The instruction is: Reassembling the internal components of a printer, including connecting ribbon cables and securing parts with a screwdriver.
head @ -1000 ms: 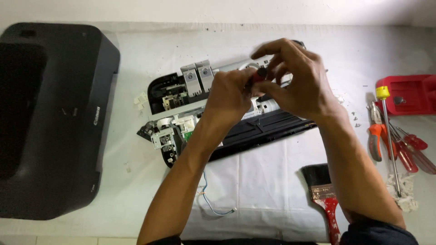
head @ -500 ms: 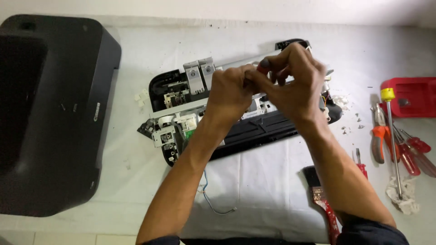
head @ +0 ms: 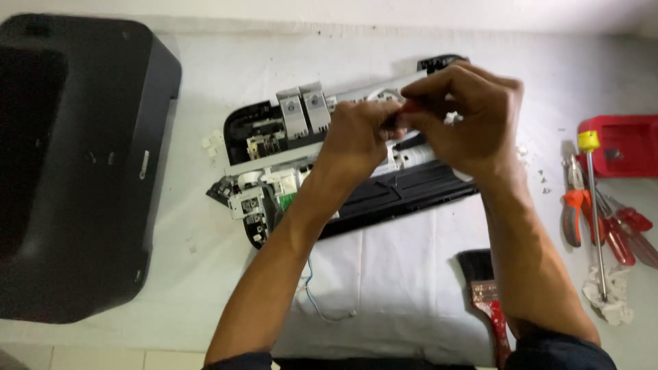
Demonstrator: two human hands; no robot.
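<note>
At the far left a big black printer cover (head: pixel 75 164) lies on the white table (head: pixel 205 288), taking up most of that side. Right of it, past a few white plastic crumbs, sits the stripped printer assembly (head: pixel 288 137), a long black and grey frame with white fittings and a small green circuit board, running slantwise across the middle of the table; its near edge rests on a white cloth (head: pixel 404 274), where a thin loose wire (head: pixel 319 301) trails. Above the assembly the left hand (head: pixel 360 133) and the right hand (head: pixel 466 116) meet, fingers curled tight and pinched together on a small red-handled tool (head: pixel 411 107), of which only a sliver shows between them; I cannot tell what its tip touches. Near the right forearm a paintbrush (head: pixel 483 291) with black bristles and a red handle lies on the cloth. Farther right are orange-handled pliers (head: pixel 576 205), a long screwdriver (head: pixel 595 212) with a yellow cap, red-handled screwdrivers (head: pixel 627 229), a crumpled white rag (head: pixel 606 298), and a red case (head: pixel 620 145) at the table's right edge. A pale wall runs along the far side.
</note>
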